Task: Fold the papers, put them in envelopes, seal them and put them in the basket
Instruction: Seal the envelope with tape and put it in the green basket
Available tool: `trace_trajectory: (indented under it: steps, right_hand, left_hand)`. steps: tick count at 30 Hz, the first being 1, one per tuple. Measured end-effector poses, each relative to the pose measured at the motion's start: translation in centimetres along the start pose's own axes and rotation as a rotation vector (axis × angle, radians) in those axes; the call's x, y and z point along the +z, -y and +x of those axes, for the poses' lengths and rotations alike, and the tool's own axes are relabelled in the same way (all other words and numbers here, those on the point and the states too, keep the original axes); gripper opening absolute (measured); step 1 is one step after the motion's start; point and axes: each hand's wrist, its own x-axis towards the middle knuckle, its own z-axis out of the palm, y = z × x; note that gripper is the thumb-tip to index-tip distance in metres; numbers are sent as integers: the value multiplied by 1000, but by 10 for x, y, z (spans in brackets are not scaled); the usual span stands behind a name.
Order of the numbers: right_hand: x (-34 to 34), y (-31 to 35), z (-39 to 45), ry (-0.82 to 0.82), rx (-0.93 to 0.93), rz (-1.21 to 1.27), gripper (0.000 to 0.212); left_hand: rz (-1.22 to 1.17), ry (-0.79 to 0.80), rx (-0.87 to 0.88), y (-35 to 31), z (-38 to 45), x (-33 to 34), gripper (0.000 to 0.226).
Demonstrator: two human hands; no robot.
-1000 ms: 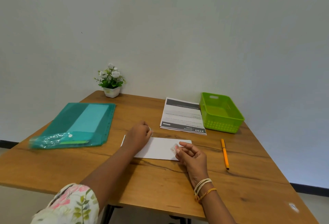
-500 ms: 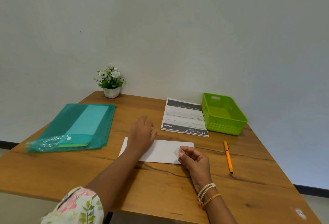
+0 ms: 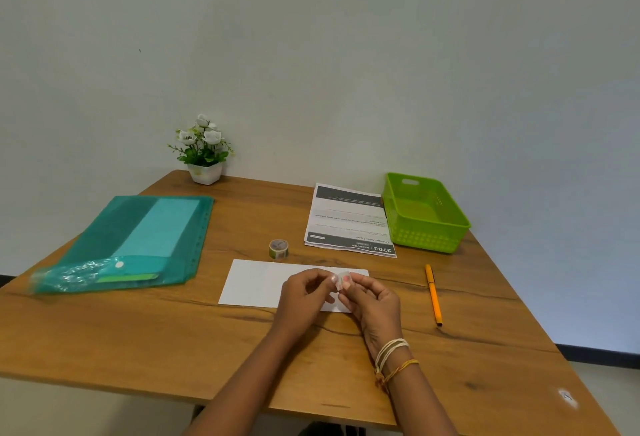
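A white envelope (image 3: 256, 282) lies flat on the wooden table (image 3: 173, 338) in front of me. Above its right half, my left hand (image 3: 303, 298) and my right hand (image 3: 372, 302) meet, both pinching a small piece of patterned tape (image 3: 343, 279) between fingertips. A small roll of tape (image 3: 278, 249) stands just beyond the envelope. Printed papers (image 3: 349, 221) lie further back, next to an empty green basket (image 3: 424, 214) at the back right.
A teal plastic folder (image 3: 138, 238) with sheets inside covers the table's left side. An orange pen (image 3: 433, 293) lies right of the envelope. A small potted plant (image 3: 204, 151) stands at the back by the wall.
My left hand left the tape roll standing behind the envelope and came over to join my right hand on the tape piece. The right hand rose slightly above the envelope.
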Motion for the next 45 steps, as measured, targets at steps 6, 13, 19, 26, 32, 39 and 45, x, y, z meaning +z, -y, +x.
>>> trace_trajectory:
  steps: [6,13,19,26,32,39,45]
  right_hand:
    - [-1,-1,-1,11,18,-37,8]
    - [1,7,1,-3,90,-262,10]
    - [-7,27,23,52,-94,-745,16]
    - [-14,34,56,-62,9,-853,7]
    - [-23,33,73,-104,101,-858,6]
    - [-16,39,81,-145,186,-935,21]
    - [-13,41,87,-129,246,-941,23]
  left_hand:
    - [34,-40,-14,4,2,0,9]
    - [40,-67,-40,3,5,2,13]
    - [305,118,77,-8,27,5,16]
    - [475,160,159,-5,66,12,22]
    - [528,152,252,17,61,17,13]
    - [665,193,335,24,62,20,18]
    - [724,167,307,23,63,26,27]
